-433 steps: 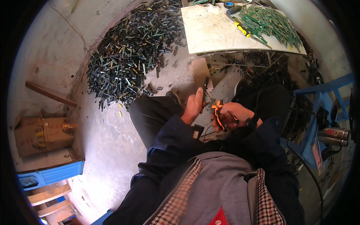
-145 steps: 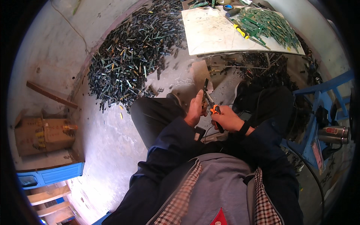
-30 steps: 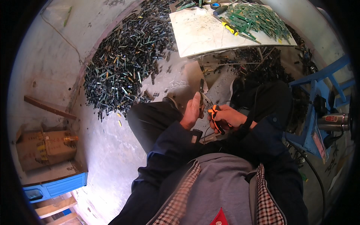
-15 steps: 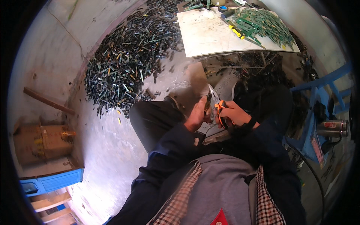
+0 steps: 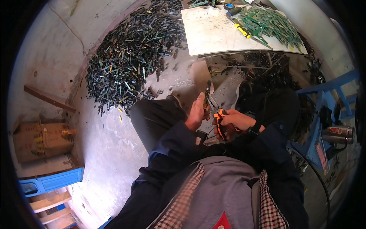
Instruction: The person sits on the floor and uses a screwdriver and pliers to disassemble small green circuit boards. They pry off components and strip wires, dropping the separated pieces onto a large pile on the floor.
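Pliers (image 5: 218, 121) lowered since a moment ago. Right hand (image 5: 239, 120): grip wrapped round them; left hand (image 5: 196, 113): grip clamped on dark strip (image 5: 208, 87).

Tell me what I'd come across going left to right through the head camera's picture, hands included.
Cardboard box, heap of dark strips, left hand, right hand holding orange-and-black pliers, metal flask.
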The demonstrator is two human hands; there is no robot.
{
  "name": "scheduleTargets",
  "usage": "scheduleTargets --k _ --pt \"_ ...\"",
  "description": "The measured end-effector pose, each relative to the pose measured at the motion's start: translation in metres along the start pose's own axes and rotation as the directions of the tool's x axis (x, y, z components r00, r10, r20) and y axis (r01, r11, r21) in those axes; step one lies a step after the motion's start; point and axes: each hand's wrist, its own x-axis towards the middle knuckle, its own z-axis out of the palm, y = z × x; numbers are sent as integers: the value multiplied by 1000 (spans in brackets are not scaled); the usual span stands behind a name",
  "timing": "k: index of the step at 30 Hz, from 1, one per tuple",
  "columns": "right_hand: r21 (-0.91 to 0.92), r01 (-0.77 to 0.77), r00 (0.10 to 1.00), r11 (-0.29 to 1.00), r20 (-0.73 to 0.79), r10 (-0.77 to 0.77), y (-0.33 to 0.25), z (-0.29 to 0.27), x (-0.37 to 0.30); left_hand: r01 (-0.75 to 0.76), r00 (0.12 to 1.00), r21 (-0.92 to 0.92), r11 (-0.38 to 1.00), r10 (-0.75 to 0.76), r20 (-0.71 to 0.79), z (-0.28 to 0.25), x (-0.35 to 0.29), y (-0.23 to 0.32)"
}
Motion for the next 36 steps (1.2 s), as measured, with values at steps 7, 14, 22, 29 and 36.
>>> scheduleTargets --k 7,14,22,29,36 --pt "102 9 997 995 76 -17 1 -2 3 7 1000 12 1000 -7 7 -3 3 -5" --pt "215 -24 994 976 106 1 1 -6 5 -150 989 231 961 145 41 -5 4 -6" --pt "169 -20 995 985 103 3 -5 -3 0 -33 999 112 993 34 -3 5 -4 5" --pt "133 -1 995 991 103 -13 4 -9 4 -67 998 143 987 64 21 3 -2 1" --pt "146 11 995 989 101 -26 5 -9 3 -72 997 178 981 70 16 -2 2 -4"
